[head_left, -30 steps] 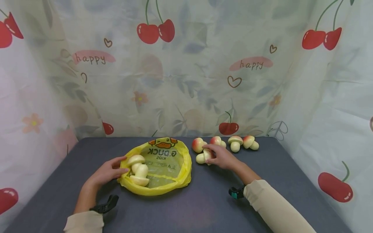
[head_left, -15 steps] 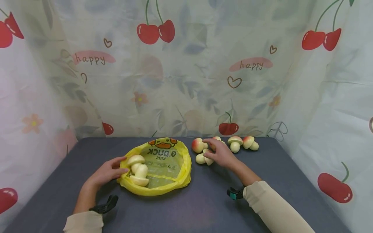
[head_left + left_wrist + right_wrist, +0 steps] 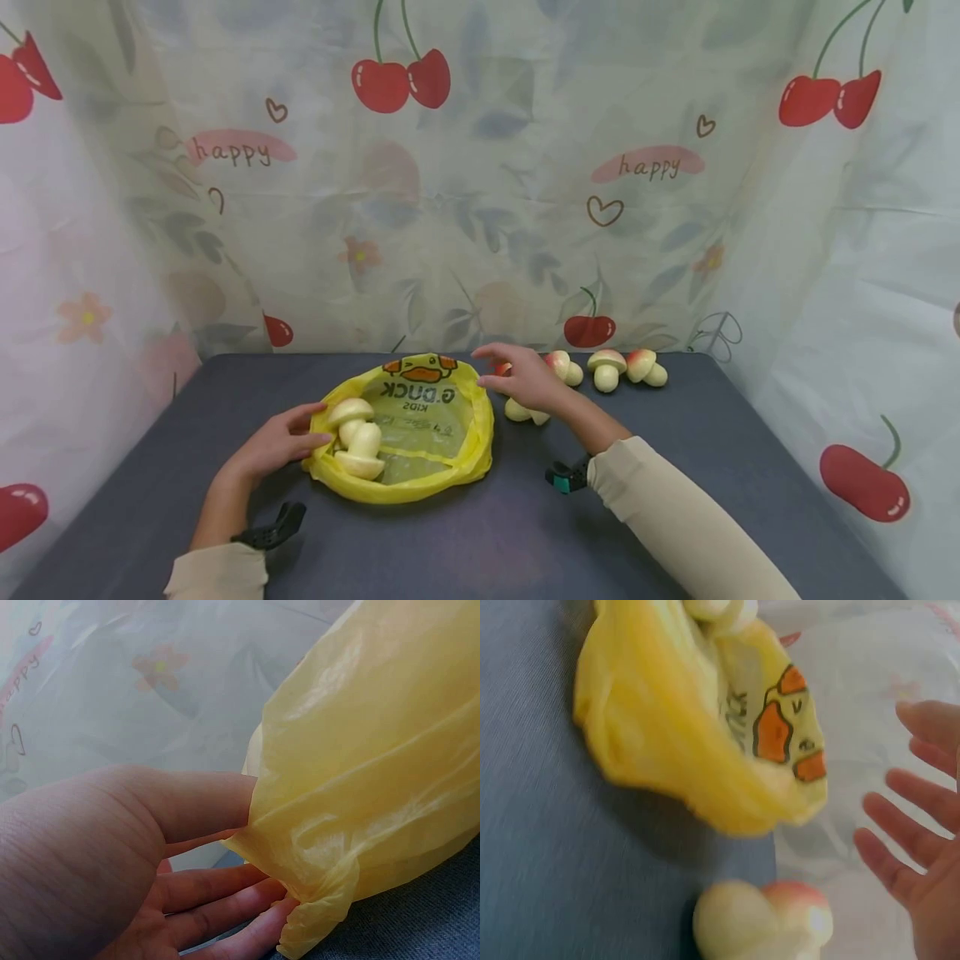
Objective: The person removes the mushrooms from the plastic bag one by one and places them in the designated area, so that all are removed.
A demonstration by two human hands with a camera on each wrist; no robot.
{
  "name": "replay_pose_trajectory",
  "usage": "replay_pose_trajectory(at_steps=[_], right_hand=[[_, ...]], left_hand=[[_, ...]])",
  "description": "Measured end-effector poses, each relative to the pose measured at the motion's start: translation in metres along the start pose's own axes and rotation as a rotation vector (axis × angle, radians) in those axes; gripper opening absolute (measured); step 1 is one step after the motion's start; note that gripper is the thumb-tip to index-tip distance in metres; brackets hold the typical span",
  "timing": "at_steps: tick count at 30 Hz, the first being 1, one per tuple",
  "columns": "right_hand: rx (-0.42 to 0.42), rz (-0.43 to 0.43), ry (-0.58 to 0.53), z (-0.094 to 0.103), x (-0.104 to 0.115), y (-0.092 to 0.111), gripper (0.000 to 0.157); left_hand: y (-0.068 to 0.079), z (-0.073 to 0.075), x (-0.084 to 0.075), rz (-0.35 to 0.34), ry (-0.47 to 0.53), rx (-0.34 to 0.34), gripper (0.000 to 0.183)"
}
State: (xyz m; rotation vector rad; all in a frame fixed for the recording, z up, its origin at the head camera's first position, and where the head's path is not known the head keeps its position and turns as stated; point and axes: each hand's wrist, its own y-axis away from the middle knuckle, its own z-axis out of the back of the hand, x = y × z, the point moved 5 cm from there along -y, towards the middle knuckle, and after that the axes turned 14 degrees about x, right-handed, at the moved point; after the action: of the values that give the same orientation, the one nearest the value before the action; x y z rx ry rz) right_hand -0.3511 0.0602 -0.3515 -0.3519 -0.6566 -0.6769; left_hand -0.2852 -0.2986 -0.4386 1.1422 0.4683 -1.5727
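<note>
Early days, it seems: two mushrooms (image 3: 363, 442) in at the left of the yellow bag (image 3: 405, 492), five more mushrooms (image 3: 607, 369) out to its right. Left hand (image 3: 268, 446) grips its left rim; right hand (image 3: 529, 380), empty, fingers spread, hovers by its right rim.

reversed "G.DUCK KIDS" on yellow bag (image 3: 405, 490), "happy" on backdrop (image 3: 480, 192)

We see soft light in the head view; at the upper left of the right wrist view, the yellow bag (image 3: 660, 727) is rather blurred.
</note>
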Motion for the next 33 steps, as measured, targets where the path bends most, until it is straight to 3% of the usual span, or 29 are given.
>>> replay_pose_trajectory(at_steps=[7, 13, 33], right_hand=[[0.197, 0.045, -0.094, -0.018, 0.019, -0.036, 0.037], [0.319, -0.006, -0.112, -0.036, 0.028, -0.055, 0.039], [0.352, 0.011, -0.197, -0.09, 0.04, -0.081, 0.036]], left_hand=[[0.002, 0.001, -0.002, -0.001, -0.001, -0.004, 0.079], [0.002, -0.001, 0.0, -0.006, 0.015, 0.005, 0.08], [0.0, 0.0, 0.0, 0.001, 0.011, 0.0, 0.08]])
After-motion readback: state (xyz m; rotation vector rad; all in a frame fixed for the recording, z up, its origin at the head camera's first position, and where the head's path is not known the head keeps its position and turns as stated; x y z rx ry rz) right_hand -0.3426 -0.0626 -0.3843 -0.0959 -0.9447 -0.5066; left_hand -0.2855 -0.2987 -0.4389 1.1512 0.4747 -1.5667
